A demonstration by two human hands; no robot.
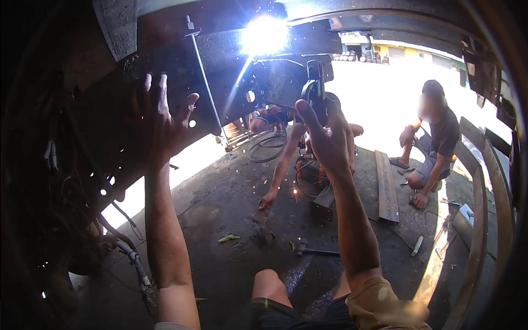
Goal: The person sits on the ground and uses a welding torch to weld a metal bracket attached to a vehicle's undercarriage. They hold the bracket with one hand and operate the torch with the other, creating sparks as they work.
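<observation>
- Overhead, a blinding white-blue glare (265, 36) burns against dark metalwork (220, 60), with small sparks scattered below it.
- At left, the wearer's left hand (163, 126) is raised, fingers spread and closed on nothing visible; whether its fingertips touch the metalwork behind, I cannot tell.
- At centre right, the right hand (329, 146) is lifted too, thumb upright beside a black object (313, 91) just below and right of the glare. Its fingers are mostly hidden — I cannot tell whether they grip it.
- Between the hands, a thin metal rod (204, 77) slants down the metalwork, nearer the left one.
- Beyond the right arm, a co-worker's hand (268, 199) reaches to the dark floor, near an orange-and-black machine (309, 170).
- Farther right, another person (443, 129) squats beside a long metal plank (388, 187).
- Low in the middle lies a hammer (319, 252) — near the wearer's knees.
</observation>
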